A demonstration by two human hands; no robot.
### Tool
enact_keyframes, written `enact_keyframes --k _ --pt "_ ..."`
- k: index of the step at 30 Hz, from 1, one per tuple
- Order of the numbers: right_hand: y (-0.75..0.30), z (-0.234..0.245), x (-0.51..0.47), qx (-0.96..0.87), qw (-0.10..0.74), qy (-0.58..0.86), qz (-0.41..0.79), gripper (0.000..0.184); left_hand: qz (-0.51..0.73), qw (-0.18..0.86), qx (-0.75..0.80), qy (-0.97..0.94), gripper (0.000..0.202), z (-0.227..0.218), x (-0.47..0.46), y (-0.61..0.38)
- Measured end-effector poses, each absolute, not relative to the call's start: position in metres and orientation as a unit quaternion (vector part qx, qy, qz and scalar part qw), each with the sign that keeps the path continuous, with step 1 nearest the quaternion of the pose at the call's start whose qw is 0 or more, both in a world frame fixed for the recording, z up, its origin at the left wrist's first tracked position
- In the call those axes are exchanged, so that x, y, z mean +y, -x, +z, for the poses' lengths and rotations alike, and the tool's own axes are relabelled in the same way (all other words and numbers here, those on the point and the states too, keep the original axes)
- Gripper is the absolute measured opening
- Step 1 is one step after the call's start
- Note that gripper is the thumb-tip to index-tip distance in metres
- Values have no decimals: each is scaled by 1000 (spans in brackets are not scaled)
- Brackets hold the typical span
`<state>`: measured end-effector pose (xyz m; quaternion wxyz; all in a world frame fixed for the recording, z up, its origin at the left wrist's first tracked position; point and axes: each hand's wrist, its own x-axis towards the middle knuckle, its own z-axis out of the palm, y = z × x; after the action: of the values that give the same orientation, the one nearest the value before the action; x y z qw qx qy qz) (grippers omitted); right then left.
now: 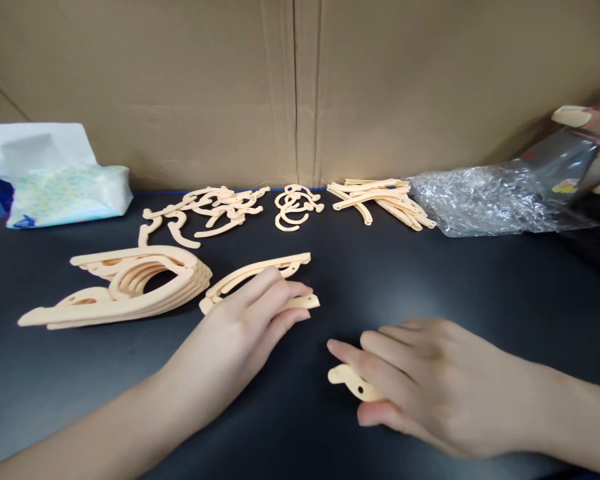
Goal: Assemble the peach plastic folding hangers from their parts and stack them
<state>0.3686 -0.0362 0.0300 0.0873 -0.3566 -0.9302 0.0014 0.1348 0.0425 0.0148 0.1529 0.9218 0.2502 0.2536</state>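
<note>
My left hand [247, 320] lies with its fingers pressed on a peach-coloured plastic hanger arm [260, 272] on the black table, holding it down. My right hand [420, 377] is curled over a small peach hook piece [345, 381], pinched between thumb and fingers low on the table. To the left of my left hand sits a stack of several curved hanger arms [130, 283].
Along the back lie loose curved pieces [210, 208], a cluster of ring hooks [295, 205] and a pile of straight bars [380, 199]. A crumpled clear plastic bag [485, 200] is at the right, a tissue pack [65, 193] at the left, a cardboard wall [300, 87] behind.
</note>
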Motion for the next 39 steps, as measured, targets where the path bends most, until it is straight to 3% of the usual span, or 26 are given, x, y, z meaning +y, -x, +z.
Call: enact_keyframes --k 5,8,11,26,39 --pt "-376 36 -26 -878 131 447 111 40 221 209 221 -927 18 17 34 -139" --pt "-375 41 -24 -837 119 476 244 32 219 221 224 -923 13 17 31 -140" --pt "-371 43 -27 -815 111 487 295 29 226 214 242 -919 8 17 31 -139" --pt "-366 43 -28 -792 144 483 343 34 225 223 231 -920 9 18 29 -141" --pt "-367 37 -31 -843 91 449 281 34 237 208 205 -927 10 18 30 -141"
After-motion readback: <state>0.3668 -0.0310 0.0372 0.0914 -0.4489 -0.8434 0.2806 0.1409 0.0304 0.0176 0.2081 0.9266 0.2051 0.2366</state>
